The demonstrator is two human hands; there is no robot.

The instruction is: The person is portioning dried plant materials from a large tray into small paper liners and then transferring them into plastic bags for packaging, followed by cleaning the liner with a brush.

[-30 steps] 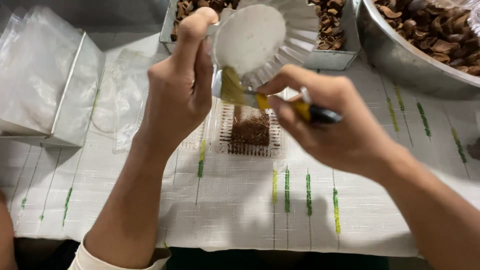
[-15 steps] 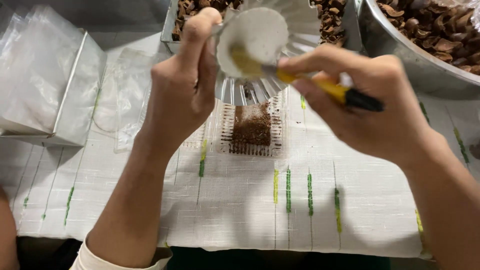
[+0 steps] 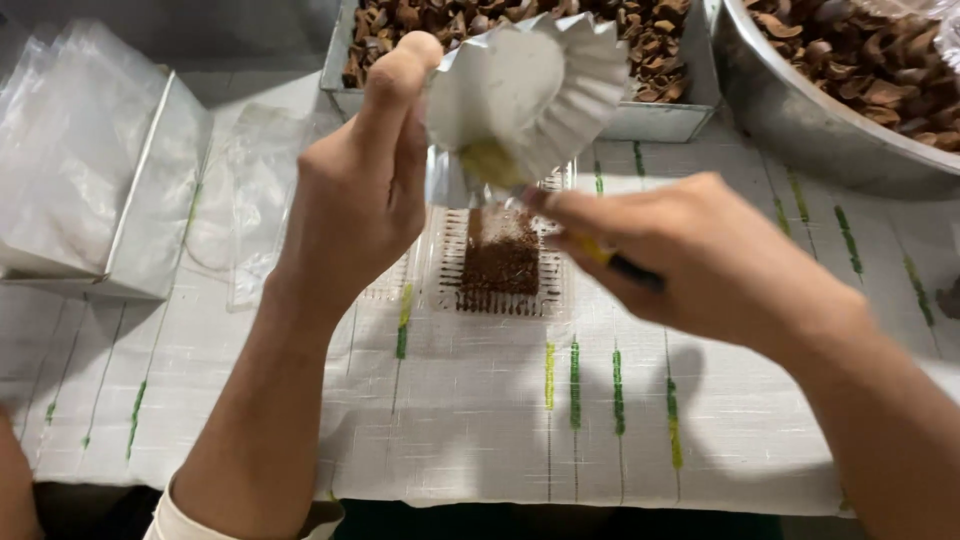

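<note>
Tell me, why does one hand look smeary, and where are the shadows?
Head view: the right hand and its yellow-handled brush are blurred, as things look when moving, while the left hand holding the foil cup is sharper; soft grey shadows of both arms fall on the cloth; the clear bags show a pale sheen.

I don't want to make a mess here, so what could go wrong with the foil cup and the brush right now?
The left hand holds the foil cup tilted over the brown block in its clear tray, so the yellowish paste might drip onto it. The thin pleated foil could crumple under the pinch. The right hand holds the brush close to the cup, and a hard stroke might dent it.
</note>
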